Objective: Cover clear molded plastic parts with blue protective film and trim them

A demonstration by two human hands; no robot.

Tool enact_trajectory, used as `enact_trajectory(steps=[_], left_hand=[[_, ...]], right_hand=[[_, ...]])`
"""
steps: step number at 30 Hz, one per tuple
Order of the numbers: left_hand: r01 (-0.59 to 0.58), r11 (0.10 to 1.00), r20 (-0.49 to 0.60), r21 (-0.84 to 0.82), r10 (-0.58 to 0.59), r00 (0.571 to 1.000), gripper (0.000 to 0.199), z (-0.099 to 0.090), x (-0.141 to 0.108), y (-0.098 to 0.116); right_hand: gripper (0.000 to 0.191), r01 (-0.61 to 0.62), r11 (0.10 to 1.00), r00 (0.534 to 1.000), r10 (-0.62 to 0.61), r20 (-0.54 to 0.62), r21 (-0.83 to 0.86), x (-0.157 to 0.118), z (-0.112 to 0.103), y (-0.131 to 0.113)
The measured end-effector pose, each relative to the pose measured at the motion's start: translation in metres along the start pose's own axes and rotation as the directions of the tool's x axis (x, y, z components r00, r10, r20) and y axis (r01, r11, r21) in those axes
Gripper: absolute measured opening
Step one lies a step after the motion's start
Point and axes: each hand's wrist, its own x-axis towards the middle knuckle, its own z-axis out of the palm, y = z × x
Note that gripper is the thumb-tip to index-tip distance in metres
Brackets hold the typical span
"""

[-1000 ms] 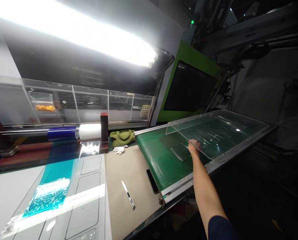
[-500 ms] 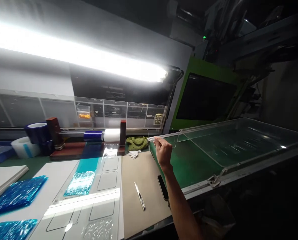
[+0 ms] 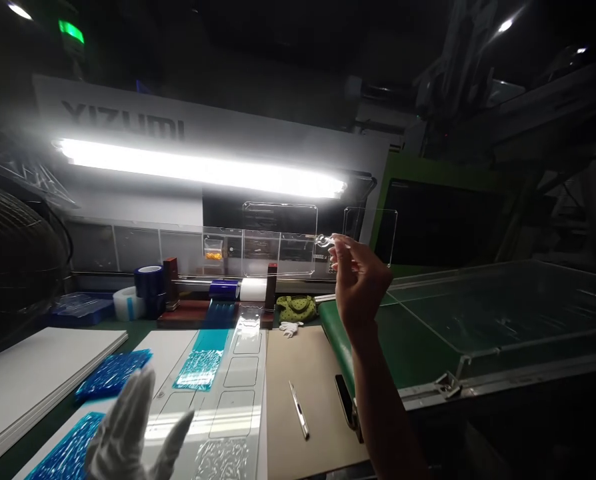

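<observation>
Above the tan board (image 3: 308, 400), a right hand (image 3: 358, 280) lifts a clear plastic sheet (image 3: 278, 240)

Far to the left of the board, a round fan (image 3: 13, 267) stands in the dark. Next come a white panel (image 3: 43, 373) and bumpy blue sheets (image 3: 113, 377). The left hand (image 3: 128, 427) wears a white glove and is up over the blue sheets. Its fingers spread wide, and it holds nothing. Just left of the board lies a long clear strip (image 3: 238, 393) with square shapes in it. A craft knife (image 3: 299, 408) lies on the board. Behind the board sit a green bag (image 3: 296, 308) and a white work glove (image 3: 289, 329). The right hand pinches the sheet by one edge, with its fingers close together. The sheet hangs in the air above the board. To the right, a black phone (image 3: 345, 400) lies by a green conveyor belt (image 3: 403, 347), under a big clear panel (image 3: 498, 307).
</observation>
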Motion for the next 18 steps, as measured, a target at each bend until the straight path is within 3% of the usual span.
enact_trajectory(steps=[2,5,9,13,18], left_hand=[[0.091,0.988,-0.164,-0.124,-0.11,0.98,0.08,-0.016,0.036,0.013],[0.147,0.976,-0.172,-0.162,-0.174,0.97,0.07,-0.044,0.087,0.045],[-0.048,0.958,-0.285,-0.284,-0.036,0.958,0.061,-0.07,0.141,0.082],[-0.204,0.909,-0.344,-0.363,0.073,0.936,0.042,-0.078,0.171,0.1],[-0.289,0.887,-0.404,-0.36,0.131,0.905,0.036,-0.077,0.179,0.115]], right_hand=[[0.025,0.012,1.0,1.0,-0.012,-0.009,0.006,0.001,-0.012,-0.006],[0.024,0.023,1.0,1.0,-0.022,-0.018,0.012,0.0,-0.027,-0.012],[0.022,0.039,0.999,0.999,-0.038,-0.018,0.027,-0.005,-0.043,-0.019],[0.02,0.064,0.997,0.998,-0.064,-0.02,0.031,-0.01,-0.059,-0.028],[0.019,0.101,0.995,0.995,-0.101,-0.017,0.0,-0.014,-0.075,-0.037]])
